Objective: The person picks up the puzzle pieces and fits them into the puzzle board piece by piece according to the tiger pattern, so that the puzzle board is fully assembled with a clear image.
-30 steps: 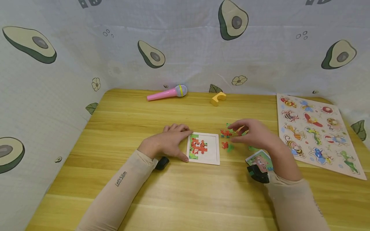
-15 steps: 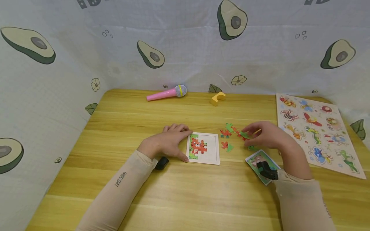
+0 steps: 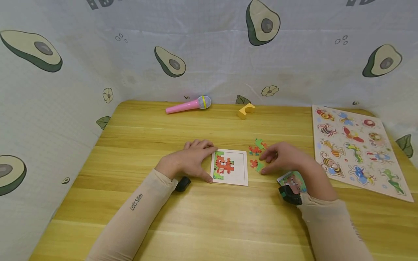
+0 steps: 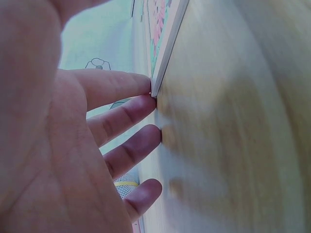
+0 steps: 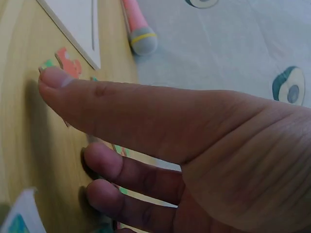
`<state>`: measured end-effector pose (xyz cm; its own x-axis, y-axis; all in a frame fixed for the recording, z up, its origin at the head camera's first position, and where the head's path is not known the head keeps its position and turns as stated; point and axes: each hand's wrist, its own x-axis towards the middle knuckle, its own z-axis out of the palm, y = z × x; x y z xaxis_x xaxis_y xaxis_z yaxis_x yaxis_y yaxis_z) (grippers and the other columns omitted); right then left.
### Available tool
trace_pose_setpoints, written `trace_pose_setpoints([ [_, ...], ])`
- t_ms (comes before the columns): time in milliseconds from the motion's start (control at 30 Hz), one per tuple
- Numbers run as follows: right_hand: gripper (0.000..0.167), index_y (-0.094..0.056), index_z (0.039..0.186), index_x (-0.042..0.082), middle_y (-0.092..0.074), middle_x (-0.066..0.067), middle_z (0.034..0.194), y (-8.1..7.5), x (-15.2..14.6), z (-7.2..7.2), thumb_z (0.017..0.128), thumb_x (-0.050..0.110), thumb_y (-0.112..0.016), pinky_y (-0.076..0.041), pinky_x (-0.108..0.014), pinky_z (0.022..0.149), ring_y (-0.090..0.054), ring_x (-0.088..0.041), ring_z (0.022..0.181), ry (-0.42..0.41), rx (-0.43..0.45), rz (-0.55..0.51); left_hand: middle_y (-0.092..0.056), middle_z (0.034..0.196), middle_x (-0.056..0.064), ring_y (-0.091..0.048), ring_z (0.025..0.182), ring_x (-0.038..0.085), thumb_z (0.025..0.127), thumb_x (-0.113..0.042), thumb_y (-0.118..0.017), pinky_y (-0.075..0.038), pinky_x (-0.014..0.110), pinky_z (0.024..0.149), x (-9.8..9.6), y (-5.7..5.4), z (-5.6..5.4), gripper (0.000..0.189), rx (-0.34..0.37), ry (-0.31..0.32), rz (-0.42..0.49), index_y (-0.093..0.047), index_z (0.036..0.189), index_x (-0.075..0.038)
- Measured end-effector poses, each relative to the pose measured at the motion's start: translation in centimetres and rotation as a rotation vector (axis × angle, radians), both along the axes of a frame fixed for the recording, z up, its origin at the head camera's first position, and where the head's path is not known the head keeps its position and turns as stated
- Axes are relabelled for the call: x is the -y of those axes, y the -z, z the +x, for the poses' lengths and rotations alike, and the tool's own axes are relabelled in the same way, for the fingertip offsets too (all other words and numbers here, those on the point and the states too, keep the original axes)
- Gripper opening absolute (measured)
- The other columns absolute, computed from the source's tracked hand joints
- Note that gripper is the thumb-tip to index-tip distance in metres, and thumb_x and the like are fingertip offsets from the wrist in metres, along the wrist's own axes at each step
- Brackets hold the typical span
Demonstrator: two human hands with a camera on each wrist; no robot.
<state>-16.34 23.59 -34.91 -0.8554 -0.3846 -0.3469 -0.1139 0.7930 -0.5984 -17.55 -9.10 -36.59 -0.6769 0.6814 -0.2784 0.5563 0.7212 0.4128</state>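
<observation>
A white-framed puzzle board (image 3: 241,168) lies flat, its left part filled with a red tiger picture. My left hand (image 3: 191,161) rests at the board's left edge, forefinger at the far corner and thumb at the near corner. In the left wrist view, its fingertips meet the board's corner (image 4: 155,90). My right hand (image 3: 284,157) is over the loose pieces to the right, thumb and fingers apart. Its thumb tip is at a red-and-green puzzle piece (image 3: 254,164), partly covered by the thumb in the right wrist view. Another red piece (image 3: 254,150) and a green piece (image 3: 259,143) lie beyond it.
A tiger picture card (image 3: 295,182) lies under my right wrist. A large insect puzzle board (image 3: 360,154) fills the table's right side. Toward the back lie a pink toy microphone (image 3: 187,106) and a yellow arched block (image 3: 246,111), in front of an avocado-print cloth (image 3: 212,54).
My right hand moved right over the pieces, then back left and nearer to the red-and-green piece. My left hand and the puzzle board stayed put.
</observation>
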Motion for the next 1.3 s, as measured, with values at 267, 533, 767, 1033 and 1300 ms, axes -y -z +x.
trace_pose_setpoints([
  [267,0.04,-0.067,0.097,0.007,-0.055,-0.006,0.088,0.2,1.5,0.0,0.073,0.027,-0.092,-0.043,-0.036,0.069,-0.05,-0.022,0.081,-0.007,0.037,0.028,-0.03,0.156,0.0,-0.025,0.139,0.024,0.076,-0.055,-0.083,-0.019,0.047,0.111,0.0,0.0,0.0,0.103,-0.006,0.001,-0.004,-0.034,0.158,-0.017],
  [533,0.033,-0.068,0.097,0.006,-0.055,-0.006,0.087,0.1,1.5,0.0,0.076,0.02,-0.089,-0.043,-0.036,0.07,-0.05,-0.022,0.08,-0.035,0.023,0.01,-0.03,0.156,0.0,-0.024,0.14,0.024,0.077,-0.055,-0.083,-0.018,0.048,0.111,0.0,0.0,0.0,0.103,-0.008,0.0,-0.015,-0.034,0.159,-0.017],
  [767,0.037,-0.068,0.102,0.005,-0.057,-0.006,0.091,-0.2,1.0,0.2,0.075,0.02,-0.09,-0.045,-0.037,0.072,-0.051,-0.022,0.082,-0.061,0.007,-0.01,-0.03,0.156,0.0,-0.025,0.139,0.024,0.077,-0.055,-0.083,-0.018,0.048,0.111,0.0,0.0,0.0,0.103,-0.006,0.002,-0.01,-0.034,0.159,-0.017],
  [1033,0.034,-0.067,0.1,0.005,-0.058,-0.006,0.092,-0.2,1.1,0.2,0.078,0.021,-0.088,-0.045,-0.037,0.074,-0.052,-0.022,0.085,-0.066,0.018,0.009,-0.029,0.157,0.0,-0.024,0.139,0.024,0.077,-0.056,-0.083,-0.017,0.048,0.112,0.0,0.0,-0.1,0.103,-0.001,0.003,-0.009,-0.033,0.159,-0.017],
  [1300,0.036,-0.07,0.103,0.005,-0.059,-0.005,0.093,-0.2,0.6,0.4,0.077,0.02,-0.089,-0.047,-0.037,0.074,-0.052,-0.022,0.085,-0.063,0.015,-0.024,-0.029,0.157,-0.001,-0.024,0.139,0.023,0.077,-0.057,-0.083,-0.018,0.047,0.111,0.0,0.0,-0.1,0.104,0.002,0.005,-0.008,-0.033,0.159,-0.018],
])
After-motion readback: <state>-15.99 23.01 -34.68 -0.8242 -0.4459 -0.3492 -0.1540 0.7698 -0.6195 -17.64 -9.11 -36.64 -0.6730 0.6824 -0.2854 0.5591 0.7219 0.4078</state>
